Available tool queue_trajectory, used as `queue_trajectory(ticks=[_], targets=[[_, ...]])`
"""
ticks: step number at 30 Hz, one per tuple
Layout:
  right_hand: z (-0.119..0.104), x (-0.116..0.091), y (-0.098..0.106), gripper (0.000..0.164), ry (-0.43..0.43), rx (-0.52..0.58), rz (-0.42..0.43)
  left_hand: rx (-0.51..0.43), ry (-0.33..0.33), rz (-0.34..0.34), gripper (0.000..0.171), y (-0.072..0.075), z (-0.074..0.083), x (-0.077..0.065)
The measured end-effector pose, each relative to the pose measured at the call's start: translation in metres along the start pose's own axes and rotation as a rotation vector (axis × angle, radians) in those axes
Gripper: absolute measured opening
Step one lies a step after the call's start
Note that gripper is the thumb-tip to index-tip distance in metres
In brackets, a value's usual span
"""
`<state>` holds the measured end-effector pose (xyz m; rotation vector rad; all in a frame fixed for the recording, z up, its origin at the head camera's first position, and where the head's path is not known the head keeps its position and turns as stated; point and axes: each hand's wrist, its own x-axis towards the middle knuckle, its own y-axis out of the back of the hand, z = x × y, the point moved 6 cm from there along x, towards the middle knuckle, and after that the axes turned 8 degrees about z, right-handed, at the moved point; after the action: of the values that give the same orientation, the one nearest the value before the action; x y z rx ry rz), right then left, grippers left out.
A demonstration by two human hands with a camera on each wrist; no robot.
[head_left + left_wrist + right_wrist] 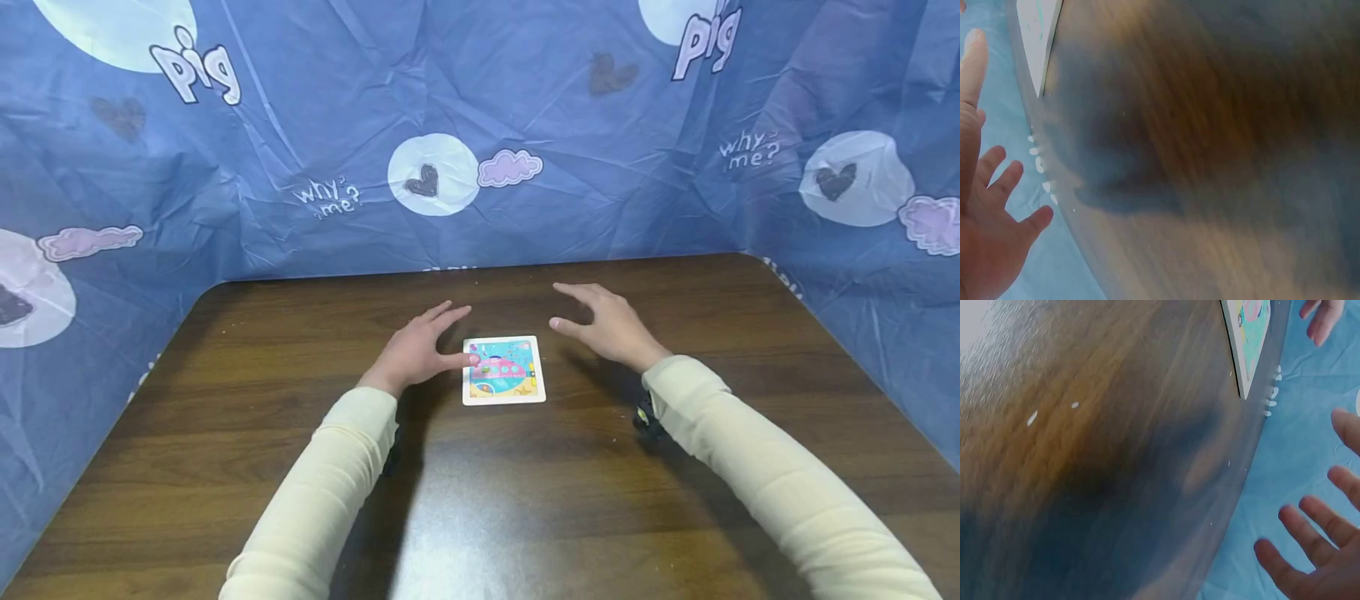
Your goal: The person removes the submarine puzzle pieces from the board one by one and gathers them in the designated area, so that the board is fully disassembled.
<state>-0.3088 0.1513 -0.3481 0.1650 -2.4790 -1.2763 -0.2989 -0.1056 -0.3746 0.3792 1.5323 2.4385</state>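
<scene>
Cream-cuffed left hand: fingers and thumb spread and holding nothing; in the head view the thumb lies across the board's left edge, but whether it touches cannot be told.
Right hand: likewise open and free, poised above the table just beyond the board's right side, thumb and fingers apart and pointing inward.
Board: flat on the table between the two hands, picture side up, a pink shape on blue inside a pale frame; the wrist views catch only a corner of it each.
Step in hand: judged from the pose, the hands are set about the board with no grip taken.
Next move: handling the board would seem to call for bringing both hands lower and inward, the right having a gap to cross, then closing thumbs and fingers on opposite edges.
Sleeves: cream, reaching in from the near side.
Dark device: by the right cuff.
Table: dark wood grain, bright glare on the near part.
Cloth: creased blue behind the table, printed with hearts, clouds and "pig".
</scene>
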Motion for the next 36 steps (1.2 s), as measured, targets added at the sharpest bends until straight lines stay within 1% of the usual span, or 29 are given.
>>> queue_trajectory(ticks=[2, 6, 9, 11, 16, 19, 23, 29, 36], targets=[[0.0, 0.001, -0.004, 0.061, 0.004, 0.034, -0.018, -0.009, 0.0, -0.027, 0.085, -0.003, 0.002, -0.001], [-0.001, 0.001, -0.014, 0.06, -0.014, 0.085, -0.086, -0.018, 0.004, -0.097, 0.086, -0.01, 0.004, -0.003], [-0.003, 0.001, -0.022, 0.06, -0.026, 0.087, -0.14, -0.013, 0.005, -0.145, 0.087, -0.015, 0.004, -0.005], [-0.004, 0.002, -0.026, 0.06, -0.03, 0.081, -0.167, -0.005, 0.005, -0.162, 0.087, -0.016, 0.004, -0.006], [-0.006, 0.004, -0.035, 0.061, -0.034, 0.074, -0.218, 0.02, 0.017, -0.18, 0.087, -0.018, 0.005, -0.006], [-0.007, 0.005, -0.038, 0.06, -0.035, 0.068, -0.238, 0.029, 0.039, -0.211, 0.088, -0.02, 0.005, -0.007], [-0.009, 0.006, -0.041, 0.057, -0.048, 0.046, -0.264, 0.047, 0.051, -0.239, 0.088, -0.021, 0.005, -0.006], [-0.009, 0.009, -0.046, 0.057, -0.048, 0.004, -0.288, 0.061, 0.065, -0.241, 0.087, -0.021, 0.006, -0.006], [-0.009, 0.011, -0.049, 0.055, -0.03, -0.025, -0.279, 0.057, 0.068, -0.234, 0.087, -0.019, 0.007, -0.007]])
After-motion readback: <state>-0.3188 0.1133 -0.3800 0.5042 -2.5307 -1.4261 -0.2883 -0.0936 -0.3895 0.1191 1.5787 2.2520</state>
